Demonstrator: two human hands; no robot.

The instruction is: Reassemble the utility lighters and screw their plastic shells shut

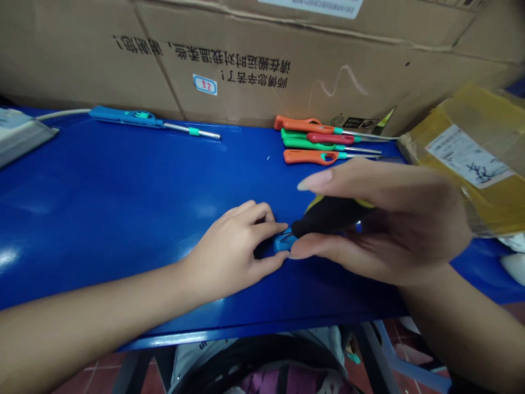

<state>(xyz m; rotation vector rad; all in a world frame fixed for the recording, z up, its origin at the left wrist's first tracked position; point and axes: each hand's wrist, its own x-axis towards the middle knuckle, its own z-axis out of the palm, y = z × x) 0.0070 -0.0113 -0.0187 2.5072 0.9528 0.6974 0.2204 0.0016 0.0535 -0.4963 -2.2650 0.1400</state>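
My left hand (233,254) lies on the blue table, its thumb and fingertips closed on a small blue plastic piece (284,242). What else of that piece there is, my right hand hides. In my right hand (394,219) sits a black and yellow screwdriver (332,216), tilted, its dark narrow end over the blue piece. Thin dark lines show on the blue piece beneath that end; I cannot tell whether the tip touches it. Thumb and index finger of the right hand lie on either side of the handle.
Long-necked lighters, orange (301,157), green (293,137) and red (328,138), lie at the back right. A blue lighter (123,115) lies at the back left. Behind stands a large cardboard box (229,38); a taped parcel (484,153) is on the right.
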